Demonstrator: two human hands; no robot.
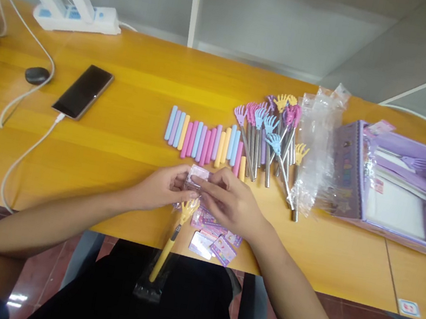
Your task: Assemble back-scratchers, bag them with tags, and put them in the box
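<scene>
A yellow back scratcher (163, 258) lies inside a clear plastic bag (148, 290) that hangs down over the table's front edge, claw end up. At the bag's top, my left hand (169, 187) pinches the bag beside a small pale purple card (199, 173). My right hand (226, 200) grips the same card from the other side, its fingers pressed on it. Printed purple cards (224, 250) lie in a loose pile just below my right hand. Beyond my hands is a row of pastel handle tubes (210, 145) in blue, purple, pink and yellow.
Back scratchers with metal rods (258, 134) are heaped right of the tubes, beside a stack of clear bags (316, 145). A purple box (353, 173) with cards and packets stands at right. At left lie a phone (83, 91), a mouse (37, 75) and a power strip (77, 17).
</scene>
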